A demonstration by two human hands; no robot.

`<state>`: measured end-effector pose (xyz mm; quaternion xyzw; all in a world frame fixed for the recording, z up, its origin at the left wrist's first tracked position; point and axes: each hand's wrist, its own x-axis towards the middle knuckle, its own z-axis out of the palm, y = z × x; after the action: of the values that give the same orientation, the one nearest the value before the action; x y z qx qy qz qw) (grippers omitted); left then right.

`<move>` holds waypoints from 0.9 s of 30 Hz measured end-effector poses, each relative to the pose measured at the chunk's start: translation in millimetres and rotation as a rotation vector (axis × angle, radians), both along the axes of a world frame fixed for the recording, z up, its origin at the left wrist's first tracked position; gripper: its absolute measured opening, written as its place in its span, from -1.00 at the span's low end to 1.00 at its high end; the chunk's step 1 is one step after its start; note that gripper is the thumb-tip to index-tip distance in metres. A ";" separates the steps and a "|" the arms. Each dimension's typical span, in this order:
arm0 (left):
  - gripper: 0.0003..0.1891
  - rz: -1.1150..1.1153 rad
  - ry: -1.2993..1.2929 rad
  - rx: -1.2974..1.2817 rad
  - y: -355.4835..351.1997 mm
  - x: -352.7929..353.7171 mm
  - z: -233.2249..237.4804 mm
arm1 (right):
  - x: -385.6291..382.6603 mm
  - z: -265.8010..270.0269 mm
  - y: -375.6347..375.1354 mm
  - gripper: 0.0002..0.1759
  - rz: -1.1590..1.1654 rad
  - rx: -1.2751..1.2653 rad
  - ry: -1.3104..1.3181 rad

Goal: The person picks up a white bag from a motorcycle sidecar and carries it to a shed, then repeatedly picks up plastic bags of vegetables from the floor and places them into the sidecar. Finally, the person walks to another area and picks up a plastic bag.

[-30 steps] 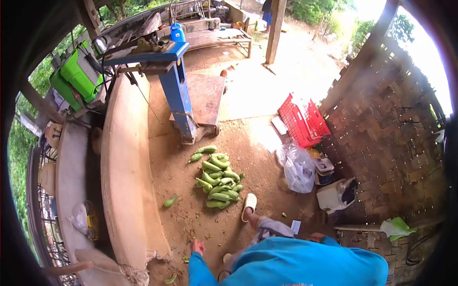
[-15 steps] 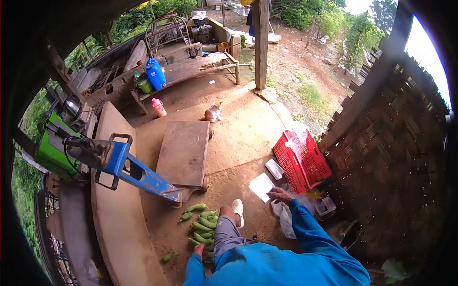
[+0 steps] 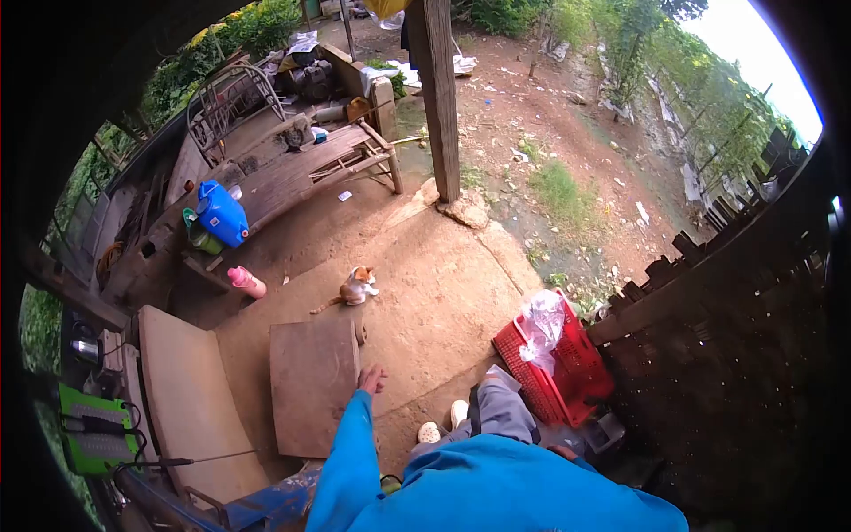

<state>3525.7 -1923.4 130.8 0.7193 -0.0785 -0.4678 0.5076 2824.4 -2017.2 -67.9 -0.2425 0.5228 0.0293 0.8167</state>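
Note:
My left hand [image 3: 372, 379] is stretched forward, its fingers apart and holding nothing. It is just off the right edge of the brown metal plate [image 3: 312, 395] of a platform scale. The scale's blue frame [image 3: 275, 498] shows low at the left. Only a bit of my right hand [image 3: 563, 452] shows beside my right knee, with its fingers hidden. In front of that knee stands a red plastic crate [image 3: 581, 379] with clear plastic [image 3: 542, 328] over its side. A small green patch [image 3: 390, 484] shows beside my left sleeve.
An orange and white cat [image 3: 358, 285] sits beyond the plate. A pink flask [image 3: 246, 282] stands at the left, near a blue jug [image 3: 222, 215] on a wooden bench [image 3: 292, 173]. A wooden post [image 3: 436, 106] rises ahead; a woven wall [image 3: 709, 381] runs along the right.
I have risen from beside the green vegetables and the view has shifted. My left hand has moved from them to beside the scale plate. My right hand has left the white papers.

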 end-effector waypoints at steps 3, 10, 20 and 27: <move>-0.67 -0.041 -0.051 0.027 -137.8 53.0 29.2 | 58.8 17.2 -38.0 -0.74 0.097 -0.020 0.362; -0.70 -0.071 0.099 0.280 -303.4 95.8 -29.4 | 238.1 77.3 -345.1 -0.79 -0.063 0.003 0.149; -0.79 -0.308 0.247 0.526 -532.5 126.8 -17.2 | 409.2 175.2 -791.7 -0.58 -0.223 -0.420 0.025; -0.73 -0.147 0.279 0.450 -839.8 243.5 -141.2 | 443.7 101.8 -946.2 -0.83 -0.542 -0.054 0.213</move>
<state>3769.2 -2763.2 -10.5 0.7350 0.0460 -0.6037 0.3053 3268.1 -2963.5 33.9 -0.1112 0.6519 -0.1788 0.7285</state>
